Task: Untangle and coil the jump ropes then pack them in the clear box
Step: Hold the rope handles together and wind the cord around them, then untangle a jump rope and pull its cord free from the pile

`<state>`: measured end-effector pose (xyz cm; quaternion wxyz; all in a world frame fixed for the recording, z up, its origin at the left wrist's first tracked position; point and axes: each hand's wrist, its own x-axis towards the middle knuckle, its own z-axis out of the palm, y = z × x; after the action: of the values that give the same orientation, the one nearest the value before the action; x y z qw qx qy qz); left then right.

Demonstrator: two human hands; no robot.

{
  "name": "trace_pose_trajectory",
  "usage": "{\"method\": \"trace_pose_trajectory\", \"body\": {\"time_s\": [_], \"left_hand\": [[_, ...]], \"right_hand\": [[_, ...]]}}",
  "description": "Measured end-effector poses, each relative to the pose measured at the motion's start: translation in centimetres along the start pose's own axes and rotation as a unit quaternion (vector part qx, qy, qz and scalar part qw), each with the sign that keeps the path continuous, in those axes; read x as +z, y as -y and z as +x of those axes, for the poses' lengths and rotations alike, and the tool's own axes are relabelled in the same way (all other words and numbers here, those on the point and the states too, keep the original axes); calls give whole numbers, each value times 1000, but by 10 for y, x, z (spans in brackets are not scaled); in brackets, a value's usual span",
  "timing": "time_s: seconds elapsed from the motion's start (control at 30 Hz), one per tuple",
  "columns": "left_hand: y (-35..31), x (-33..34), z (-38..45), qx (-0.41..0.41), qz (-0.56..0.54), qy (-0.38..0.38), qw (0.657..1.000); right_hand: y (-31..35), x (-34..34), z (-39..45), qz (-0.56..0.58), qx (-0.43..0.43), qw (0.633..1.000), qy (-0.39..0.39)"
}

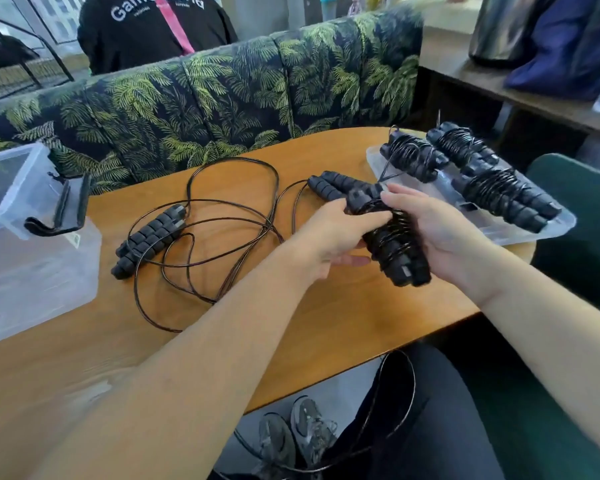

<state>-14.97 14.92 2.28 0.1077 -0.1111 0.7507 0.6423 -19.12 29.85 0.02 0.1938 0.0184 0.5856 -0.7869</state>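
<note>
Both hands met over the round wooden table [326, 323]. The right hand [440, 233] was curled round a black jump rope with thick foam handles and thin cord wound tight around them [398, 251]. The left hand [329, 233] held the top of that same bundle, with its thumb and fingers closed on it. The bundle was up off the table, tilted, between the two hands.

A loose black jump rope with its cord in messy loops [201, 220] lay on the table, to the left of the hands. Its two foam handles lay side by side. Another pair of black foam handles [329, 187] lay just behind the left hand.

Three already wound black rope bundles [471, 174] sat on a flat clear plastic lid [547, 226] at the right side of the table. The clear plastic box with black clips [35, 258] stood at the left edge, well apart from the hands. It looked like it had no ropes inside, but the view there was foggy.

A thin black cord [400, 403] hung down past the table edge, over the person's lap.
</note>
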Motion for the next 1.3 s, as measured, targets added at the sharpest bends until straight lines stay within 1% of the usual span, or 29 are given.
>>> {"method": "trace_pose_trajectory", "body": {"time_s": [0.13, 0.2, 0.23, 0.27, 0.33, 0.43, 0.5, 0.57, 0.6, 0.67, 0.73, 0.77, 0.8, 0.87, 0.97, 1.13, 1.17, 1.27, 1.3], "left_hand": [[0, 26, 23, -26, -86, 23, 996], [-1, 41, 33, -24, -114, 24, 993], [-3, 48, 38, -21, -122, 22, 992], [-4, 55, 44, -20, -130, 21, 991], [-8, 68, 56, -24, -153, 10, 988], [-14, 89, 74, -32, -178, -2, 984], [-17, 101, 79, -37, -176, -4, 984], [-16, 110, 83, -40, -147, -9, 988], [-15, 113, 85, -34, -110, -20, 993], [-12, 116, 90, -4, 25, -56, 998], [-13, 112, 91, 44, 150, -78, 985], [-13, 110, 92, 62, 176, -77, 979], [-13, 108, 92, 66, 178, -69, 979], [-12, 102, 90, 62, 168, -60, 982], [-11, 91, 79, 73, 155, -57, 983], [0, 57, 55, 88, 139, -68, 984], [4, 48, 49, 91, 140, -73, 983], [24, 18, 33, 100, 169, -86, 977], [32, 7, 27, 104, 184, -91, 973]], "right_hand": [[17, -26, -2, -56, -7, 997, -46], [23, -40, -2, -122, -21, 989, -78], [25, -47, 0, -177, -34, 979, -94], [28, -55, 0, -240, -55, 964, -103], [32, -68, -4, -358, -110, 921, -107], [31, -88, -8, -482, -180, 851, -104], [27, -101, -9, -549, -197, 806, -102], [23, -113, -9, -595, -194, 774, -100], [23, -117, -10, -614, -187, 760, -101], [22, -120, -13, -651, -180, 729, -111], [22, -119, -13, -674, -187, 705, -119], [22, -118, -12, -684, -193, 694, -119], [22, -117, -12, -692, -196, 685, -119], [20, -113, -13, -704, -203, 671, -116], [17, -104, -17, -705, -239, 659, -111], [9, -76, -20, -692, -299, 651, -89], [7, -69, -20, -687, -306, 654, -80], [-3, -45, -19, -658, -316, 682, -45], [-7, -36, -19, -653, -319, 686, -35]]}}
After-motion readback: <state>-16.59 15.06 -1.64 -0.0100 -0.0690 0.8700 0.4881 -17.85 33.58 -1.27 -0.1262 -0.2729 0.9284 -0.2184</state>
